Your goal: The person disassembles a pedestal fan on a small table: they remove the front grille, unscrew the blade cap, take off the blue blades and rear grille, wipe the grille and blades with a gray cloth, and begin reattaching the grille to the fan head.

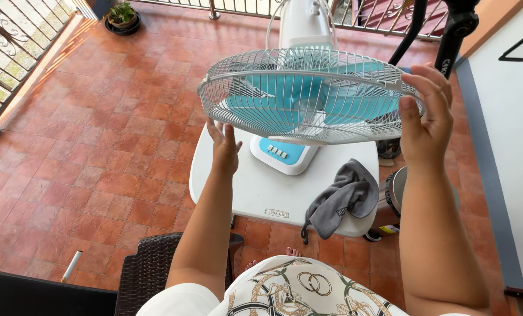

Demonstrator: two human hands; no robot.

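Both hands, left (225, 147) and right (426, 117), pinched the fan grille (305, 96) rim at frame centre; even pressure on both sides seemed wise.

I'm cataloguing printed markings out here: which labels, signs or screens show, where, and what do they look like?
Small label: front edge of the white table, a pale rectangle with dark print.
Yellow sticker: low on a dark object right of the table, small and rectangular.
Fan control panel: blue, with white buttons.
No screens.

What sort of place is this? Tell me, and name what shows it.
Most likely a home balcony or terrace: sunlit terracotta floor tiles, a metal railing along the edge, and a potted plant in the corner.
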